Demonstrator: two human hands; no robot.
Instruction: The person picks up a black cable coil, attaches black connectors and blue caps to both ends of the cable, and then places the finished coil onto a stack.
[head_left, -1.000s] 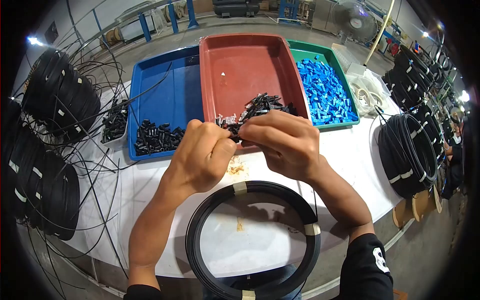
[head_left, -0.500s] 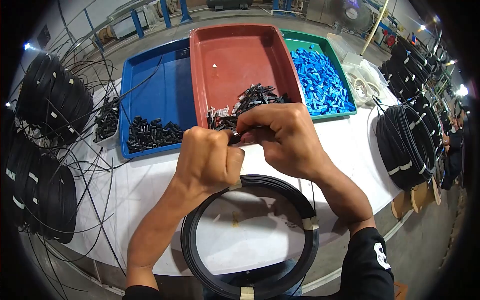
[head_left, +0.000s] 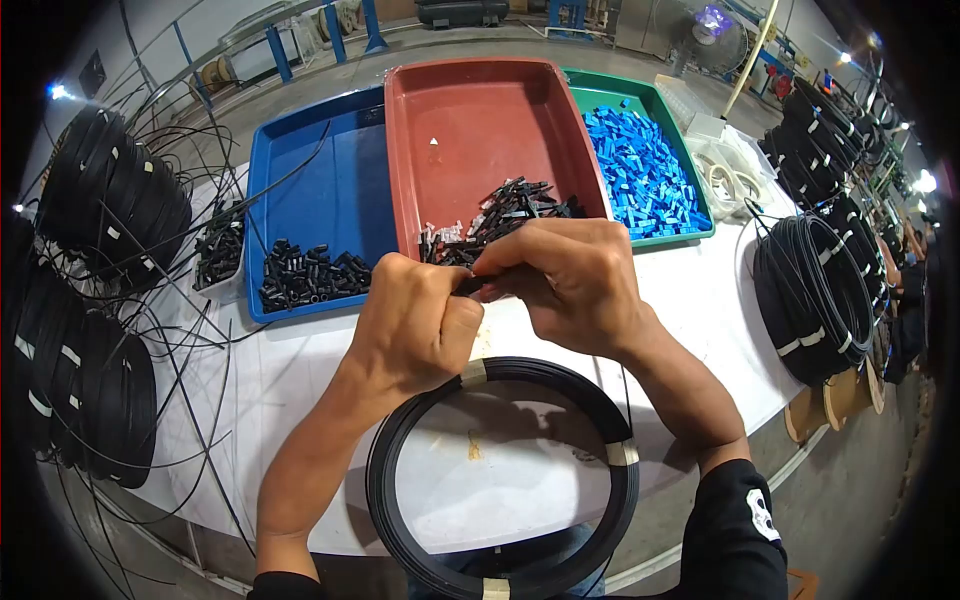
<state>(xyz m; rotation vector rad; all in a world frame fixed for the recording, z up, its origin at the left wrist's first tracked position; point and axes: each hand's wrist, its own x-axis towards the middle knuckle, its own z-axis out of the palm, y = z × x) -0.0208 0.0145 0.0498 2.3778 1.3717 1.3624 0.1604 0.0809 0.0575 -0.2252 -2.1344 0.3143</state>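
Observation:
My left hand [head_left: 412,322] is closed, fingers curled tightly, in front of the red tray. Just to its right, my right hand [head_left: 572,275] is closed too, thumb and forefinger pinched against the left fingertips. Between them shows a small black connector piece [head_left: 470,286], mostly covered by the fingers. Beneath the hands lies a coil of black cable [head_left: 382,470], bound with pale tape and reaching over the table's near edge. A thin cable strand runs up from the coil toward my right hand; where it ends is hidden.
Behind the hands, a red tray [head_left: 480,130] holds black and clear parts. A blue tray [head_left: 310,190] has short black sleeves, and a green tray [head_left: 676,238] many blue pieces. Black cable coils [head_left: 110,190] with loose ends crowd the left; another coil [head_left: 790,300] stands at right.
The fingertips have drawn slightly closer together, and the shiny bit seen between them is now covered. The view has shifted slightly. Both hands keep their pinch.

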